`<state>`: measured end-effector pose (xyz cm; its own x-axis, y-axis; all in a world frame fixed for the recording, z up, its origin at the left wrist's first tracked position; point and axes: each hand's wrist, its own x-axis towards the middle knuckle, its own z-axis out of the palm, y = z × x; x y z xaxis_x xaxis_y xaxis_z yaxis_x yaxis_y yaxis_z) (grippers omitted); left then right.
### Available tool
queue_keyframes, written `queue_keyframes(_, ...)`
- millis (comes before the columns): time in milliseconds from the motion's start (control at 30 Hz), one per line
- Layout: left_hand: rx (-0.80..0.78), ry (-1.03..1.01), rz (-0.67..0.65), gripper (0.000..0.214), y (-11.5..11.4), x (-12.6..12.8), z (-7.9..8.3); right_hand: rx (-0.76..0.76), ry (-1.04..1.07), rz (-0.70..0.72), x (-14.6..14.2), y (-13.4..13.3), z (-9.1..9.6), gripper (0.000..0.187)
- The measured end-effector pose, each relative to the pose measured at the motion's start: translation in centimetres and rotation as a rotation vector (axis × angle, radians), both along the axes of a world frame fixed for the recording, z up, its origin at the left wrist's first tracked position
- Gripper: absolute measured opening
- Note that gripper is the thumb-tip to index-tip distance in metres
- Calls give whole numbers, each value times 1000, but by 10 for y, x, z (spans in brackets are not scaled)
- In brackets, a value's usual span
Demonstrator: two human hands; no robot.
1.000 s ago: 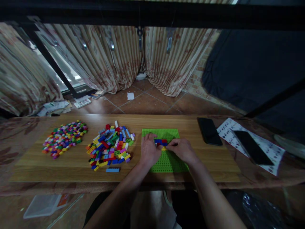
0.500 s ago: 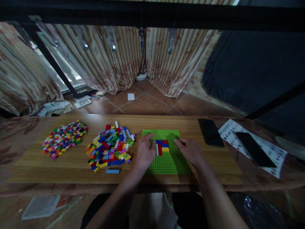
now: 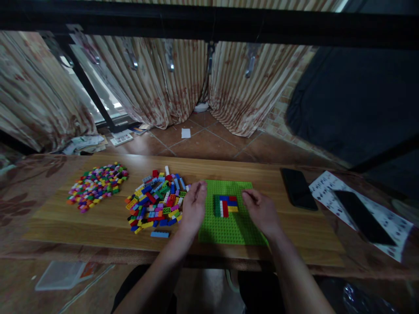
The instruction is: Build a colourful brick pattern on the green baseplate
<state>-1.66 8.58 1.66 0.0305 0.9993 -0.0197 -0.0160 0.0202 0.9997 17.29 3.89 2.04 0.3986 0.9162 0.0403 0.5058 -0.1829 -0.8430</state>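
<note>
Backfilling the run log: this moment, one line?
green baseplate: brick cluster on top | left hand: at left edge | right hand: at right edge

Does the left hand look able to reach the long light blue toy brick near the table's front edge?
Probably yes: the light blue toy brick lies uncovered, slightly apart from the brick pile, and nothing appears to block the left hand.

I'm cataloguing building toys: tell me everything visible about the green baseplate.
The green baseplate is a flat, bright sheet covered in rows of small studs, plastic by its look. It lies on the wooden board, between the left hand and the right hand. A compact cluster of bricks in dark green, white, red, blue and yellow sits near its middle. Both hands hide parts of its edges; whether they touch it is unclear.
</note>
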Motion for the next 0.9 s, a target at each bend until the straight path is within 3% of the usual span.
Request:
queue_keyframes(167, -255, -403, 2, 42, -8, 14, 7, 149, 728, -230, -16, 9, -5, 39)
queue_keyframes(300, -296, -523, 7, 48, -12, 26, 5, 157, 995, -289, -30, 11, -6, 45)
queue_keyframes(600, -126, -457, -87, 57, -12, 38, -22, 264, 988, -218, -41, 8, -15, 66)
queue_keyframes(900, -41, -364, -81, 57, -13, 40, -43, 322, 893, -156, -47, 3, -26, 64)
